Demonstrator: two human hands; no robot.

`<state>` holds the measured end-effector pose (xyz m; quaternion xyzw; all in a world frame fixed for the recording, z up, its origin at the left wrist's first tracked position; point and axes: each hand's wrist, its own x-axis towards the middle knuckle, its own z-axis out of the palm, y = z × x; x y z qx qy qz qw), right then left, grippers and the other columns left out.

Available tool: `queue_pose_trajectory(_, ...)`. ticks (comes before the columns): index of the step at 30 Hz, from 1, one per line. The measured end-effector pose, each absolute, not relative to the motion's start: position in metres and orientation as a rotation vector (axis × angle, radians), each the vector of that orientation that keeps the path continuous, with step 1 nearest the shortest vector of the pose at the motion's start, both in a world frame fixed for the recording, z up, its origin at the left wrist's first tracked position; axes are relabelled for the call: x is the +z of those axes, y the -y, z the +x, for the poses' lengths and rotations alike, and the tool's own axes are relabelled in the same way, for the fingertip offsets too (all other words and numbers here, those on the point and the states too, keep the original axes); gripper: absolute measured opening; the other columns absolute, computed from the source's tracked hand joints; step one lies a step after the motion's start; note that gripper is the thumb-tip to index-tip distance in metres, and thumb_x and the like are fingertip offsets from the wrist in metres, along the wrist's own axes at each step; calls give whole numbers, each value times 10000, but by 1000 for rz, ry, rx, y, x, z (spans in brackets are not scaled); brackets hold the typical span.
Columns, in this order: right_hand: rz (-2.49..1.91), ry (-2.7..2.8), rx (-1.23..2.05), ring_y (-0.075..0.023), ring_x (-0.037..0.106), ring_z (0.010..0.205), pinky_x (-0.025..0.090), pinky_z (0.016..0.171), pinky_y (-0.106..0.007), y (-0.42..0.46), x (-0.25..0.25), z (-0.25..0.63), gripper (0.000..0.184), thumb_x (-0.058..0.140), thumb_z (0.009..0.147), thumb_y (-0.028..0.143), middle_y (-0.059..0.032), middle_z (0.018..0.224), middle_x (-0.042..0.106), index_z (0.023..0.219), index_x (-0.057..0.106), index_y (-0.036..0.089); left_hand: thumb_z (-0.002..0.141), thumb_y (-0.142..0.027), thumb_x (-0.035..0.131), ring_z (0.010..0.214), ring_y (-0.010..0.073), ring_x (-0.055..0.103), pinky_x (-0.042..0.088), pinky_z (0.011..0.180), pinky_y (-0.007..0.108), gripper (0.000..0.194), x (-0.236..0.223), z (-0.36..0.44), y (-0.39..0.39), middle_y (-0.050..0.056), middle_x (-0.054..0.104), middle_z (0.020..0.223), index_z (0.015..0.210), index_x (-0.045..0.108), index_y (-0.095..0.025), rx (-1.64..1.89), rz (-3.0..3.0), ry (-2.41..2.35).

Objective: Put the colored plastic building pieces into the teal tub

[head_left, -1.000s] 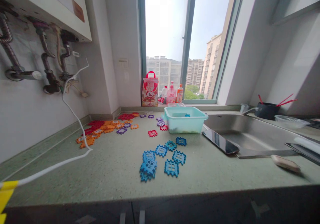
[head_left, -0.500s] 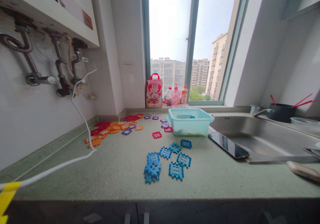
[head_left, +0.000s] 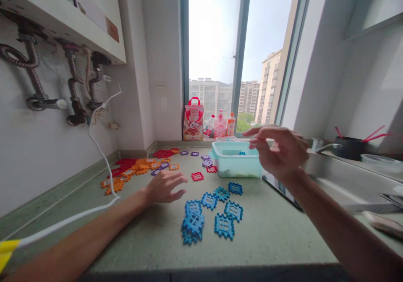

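My left hand (head_left: 166, 186) is low over the counter, fingers stretched forward and thumb apart, holding nothing. It lies between the orange pieces (head_left: 143, 166) and the blue notched building pieces (head_left: 192, 222). My right hand (head_left: 280, 151) is raised at the right rim of a light turquoise plastic tub (head_left: 237, 164), covering its right end. Its fingers are bent with a gap between index finger and thumb, and nothing shows between them. A blue piece (head_left: 242, 153) is visible inside the tub. Purple pieces (head_left: 207, 163) and red pieces (head_left: 197, 176) lie left of the tub.
A phone (head_left: 277, 189) rests along the edge of the steel sink (head_left: 327, 177), partly behind my right forearm. A white cable (head_left: 103, 156) crosses the counter at left. Bottles (head_left: 220, 126) and a pink package (head_left: 193, 120) stand on the windowsill.
Both hands have come into view, the left reaching over the counter from the left and the right rising beside the tub. The view has shifted slightly. The pieces appear unmoved.
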<state>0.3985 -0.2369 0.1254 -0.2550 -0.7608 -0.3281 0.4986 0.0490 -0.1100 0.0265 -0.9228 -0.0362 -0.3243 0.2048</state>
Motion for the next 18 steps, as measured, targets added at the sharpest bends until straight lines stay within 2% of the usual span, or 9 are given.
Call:
queue_pose_trajectory(2, -598, 1974, -856, -160, 636, 663, 467, 658, -285, 218, 104, 396, 122, 550, 1091, 231, -16, 820, 694, 1002, 634, 227, 1053, -327, 511, 636, 140, 632, 474, 615, 286, 145, 16, 42, 102, 27, 706, 888, 1064, 583, -202, -961, -2620, 335)
queue_pose_trajectory(4, -660, 2123, -852, -149, 520, 549, 372, 580, -296, 201, 75, 394, 163, 486, 1077, 186, -10, 743, 649, 950, 583, 217, 1050, -306, 528, 641, 128, 616, 483, 651, 276, 116, 11, 37, 99, 15, 692, 893, 1048, 587, -206, -991, -2662, 491)
queue_pose_trajectory(7, -790, 2321, -693, -162, 514, 599, 316, 583, -302, 187, 38, 394, 180, 420, 1050, 154, -38, 818, 638, 926, 535, 217, 1039, -302, 542, 723, 140, 640, 511, 721, 276, 111, 7, 38, 99, 19, 680, 908, 1034, 603, -209, -993, -2740, 564)
queue_pose_trajectory(10, -900, 2410, -522, -162, 508, 637, 282, 585, -299, 184, 21, 394, 163, 421, 990, 104, -58, 938, 639, 934, 519, 221, 1036, -309, 547, 834, 167, 674, 537, 798, 296, 129, 3, 45, 99, 41, 694, 971, 1052, 630, -212, -941, -2808, 542)
queue_pose_trajectory(14, -968, 2453, -359, -156, 477, 619, 275, 594, -294, 180, 17, 394, 196, 454, 898, 38, -40, 917, 618, 920, 518, 222, 1038, -303, 565, 1003, 208, 690, 543, 925, 345, 143, 0, 53, 100, 71, 713, 1102, 1114, 655, -223, -879, -2898, 491)
queue_pose_trajectory(18, -1025, 2454, -275, -160, 518, 643, 306, 619, -279, 170, 9, 401, 170, 464, 934, 61, -34, 893, 637, 925, 532, 216, 1026, -271, 589, 1061, 224, 673, 530, 980, 379, 158, 3, 55, 104, 76, 722, 1131, 1157, 666, -225, -803, -2992, 350)
